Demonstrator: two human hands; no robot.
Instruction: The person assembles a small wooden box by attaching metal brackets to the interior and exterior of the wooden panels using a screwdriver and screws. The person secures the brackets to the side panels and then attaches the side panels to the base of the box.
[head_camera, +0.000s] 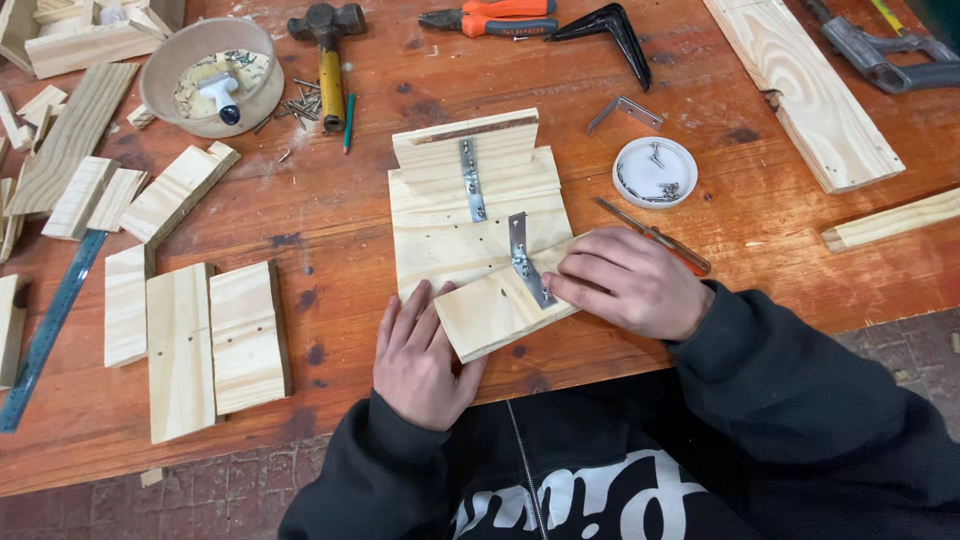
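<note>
The left hand (418, 358) lies flat with fingers spread, palm down on the table, its fingertips pressing the near-left edge of a small pine block (497, 310); it grips nothing. The right hand (628, 282) rests curled over the block's right end, fingertips together against a metal bracket (524, 262); whether it pinches a screw there cannot be told.

The block sits at the near edge of a pine board assembly (478, 215) in the middle of the wooden workbench (330, 215). Its long axis runs from near-left up to far-right, tilted against the square boards beneath. The bracket crosses from those boards onto the block, nearly at right angles to the block's length. A second metal strap (470, 180) runs front to back farther up the assembly.

Just beyond the right hand lies a screwdriver (655, 237), and past it a white lid of screws (655, 172). Left of the left hand there is bare bench, then cut pine pieces (210, 340) well apart. The bench edge runs close under both wrists.
</note>
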